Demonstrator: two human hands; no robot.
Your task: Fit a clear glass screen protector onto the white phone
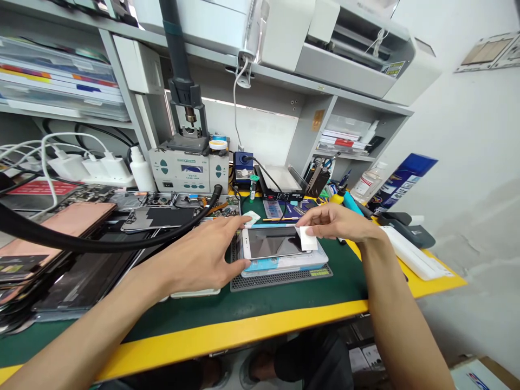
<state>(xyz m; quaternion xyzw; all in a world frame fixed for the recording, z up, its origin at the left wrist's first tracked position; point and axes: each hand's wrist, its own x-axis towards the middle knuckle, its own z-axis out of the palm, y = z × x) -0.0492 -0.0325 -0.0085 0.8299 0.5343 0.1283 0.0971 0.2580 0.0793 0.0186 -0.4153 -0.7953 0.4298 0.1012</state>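
Left hand [205, 249]: was spread around the left end of the phone [270, 242]; contact was unclear.
Right hand [335, 221]: pinched a white slip [309, 240] at the phone's right end.
Phone: lay screen up on a box [284, 264], behind the front edge of the desk [284, 295].
Station [187, 172]: stood near the back edge.
Shelves [311, 81]: rose over that edge, beside a white wall [467, 162] on the right.

"LEAD FREE" on grey station [169, 172]
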